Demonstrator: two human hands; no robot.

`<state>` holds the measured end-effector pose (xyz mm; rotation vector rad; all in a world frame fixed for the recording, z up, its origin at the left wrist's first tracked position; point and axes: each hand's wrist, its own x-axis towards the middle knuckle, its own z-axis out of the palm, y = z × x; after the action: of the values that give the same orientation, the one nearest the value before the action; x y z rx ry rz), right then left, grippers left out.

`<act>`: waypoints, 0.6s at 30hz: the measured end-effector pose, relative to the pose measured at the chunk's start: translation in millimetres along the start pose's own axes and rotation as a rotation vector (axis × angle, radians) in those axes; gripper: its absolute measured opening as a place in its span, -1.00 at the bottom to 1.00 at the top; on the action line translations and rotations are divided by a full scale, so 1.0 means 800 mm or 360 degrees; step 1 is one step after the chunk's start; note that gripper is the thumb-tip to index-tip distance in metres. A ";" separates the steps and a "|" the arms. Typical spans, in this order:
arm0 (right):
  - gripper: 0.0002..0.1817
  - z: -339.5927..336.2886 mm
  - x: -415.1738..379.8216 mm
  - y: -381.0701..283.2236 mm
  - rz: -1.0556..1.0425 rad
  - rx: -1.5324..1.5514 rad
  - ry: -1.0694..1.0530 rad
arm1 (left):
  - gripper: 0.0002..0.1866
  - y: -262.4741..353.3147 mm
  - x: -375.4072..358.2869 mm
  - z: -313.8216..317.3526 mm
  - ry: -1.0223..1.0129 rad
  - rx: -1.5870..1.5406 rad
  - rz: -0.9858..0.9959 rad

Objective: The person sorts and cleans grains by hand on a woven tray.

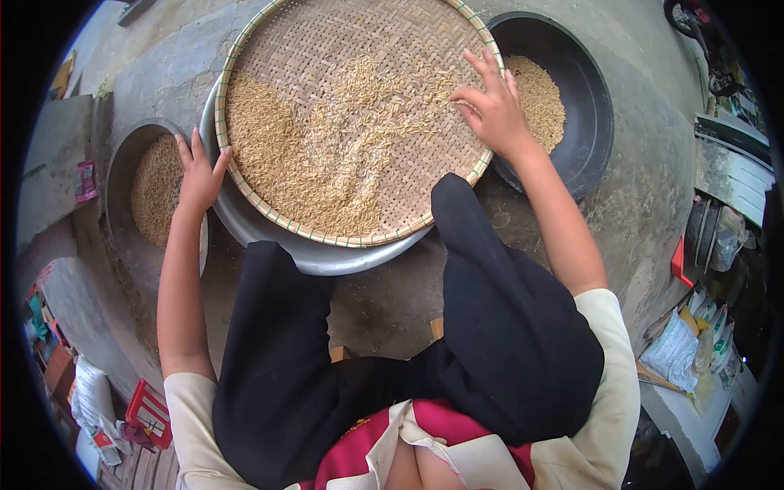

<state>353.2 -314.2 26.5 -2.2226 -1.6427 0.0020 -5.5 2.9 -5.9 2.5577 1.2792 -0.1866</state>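
Observation:
A round woven bamboo winnowing tray (433,184) rests on a large silver metal basin (327,263) in front of my knees. Unhusked rice grains (269,155) lie on it, thickest at the left and lower side, thinner toward the middle. My left hand (200,175) is at the tray's left rim with its fingers spread, the thumb tip touching the edge. Over the right side of the tray is my right hand (496,106), its thumb and fingers bent and apart, the heel near the rim. No object shows between its fingers.
At the right stands a black bowl (584,106) with grain (535,102); at the left, a grey bowl (122,151) with more grain. My dark-trousered knees border the tray's near side. Plastic bags (674,355) and a red crate (149,412) lie farther out.

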 end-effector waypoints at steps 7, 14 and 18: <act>-0.93 0.013 0.007 -0.003 -0.0017 -0.0181 -0.0203 | -0.09 -0.001 0.000 -0.001 -0.0009 -0.0037 -0.0004; -0.95 0.017 0.011 -0.010 0.0042 -0.0262 -0.0299 | -0.09 0.004 -0.001 -0.003 -0.0022 -0.0090 0.0002; -0.93 0.022 0.010 -0.008 0.0072 -0.0291 -0.0336 | -0.09 0.004 -0.002 -0.004 -0.0040 -0.0102 -0.0025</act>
<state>345.7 -300.0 13.6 -2.4692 -1.7638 0.1061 -3.8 0.7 -2.0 2.4845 1.2754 -0.1773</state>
